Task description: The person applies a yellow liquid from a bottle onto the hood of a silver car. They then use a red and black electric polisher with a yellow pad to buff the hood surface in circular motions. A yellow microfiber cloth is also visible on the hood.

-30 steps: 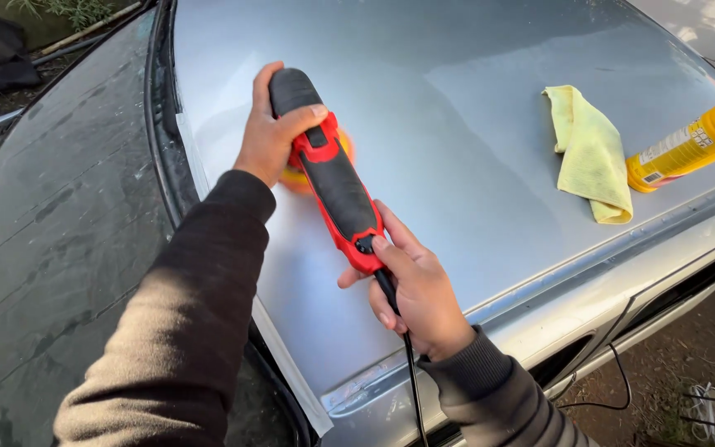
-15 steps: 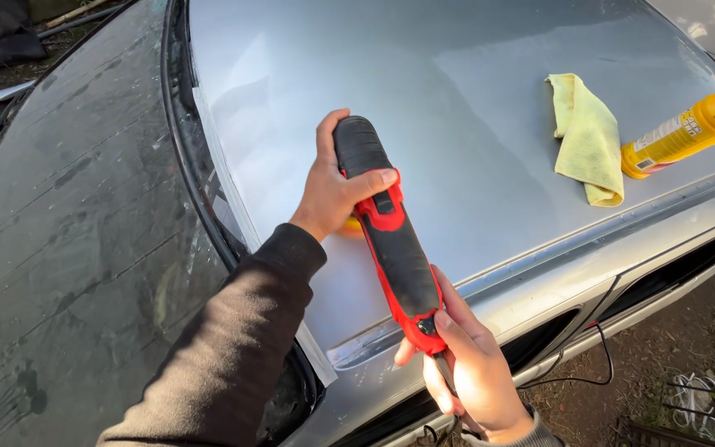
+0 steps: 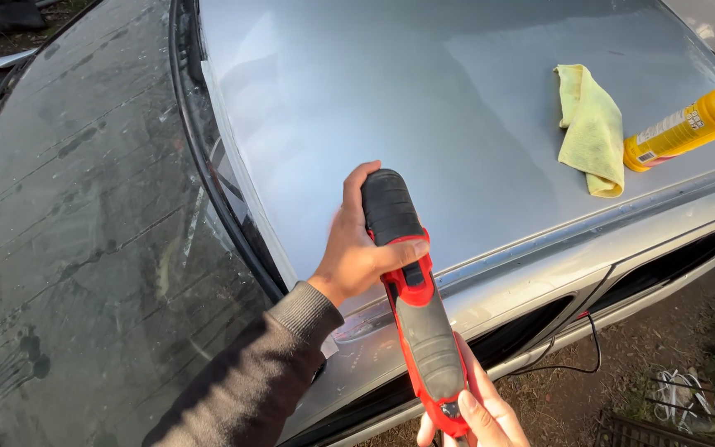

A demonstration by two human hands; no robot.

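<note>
Hands share one tool — a red and black polisher (image 3: 411,310) held lengthwise toward the person, over the near edge of the silver car bonnet (image 3: 457,99). The left hand (image 3: 362,244) wraps the black front head of the polisher, its grip pressed around it, thumb lying across the red collar. The right hand (image 3: 477,414) holds the rear end at the bottom of the frame, fingers curled under the handle and closed on it, thumb near the small knob there. Whether the pad touches the metal cannot be told. Farther right on the bonnet lies a folded yellow cloth (image 3: 591,128), and just beside it an orange-yellow bottle (image 3: 693,124) on its side. To the left — the dusty windscreen (image 3: 84,232).
</note>
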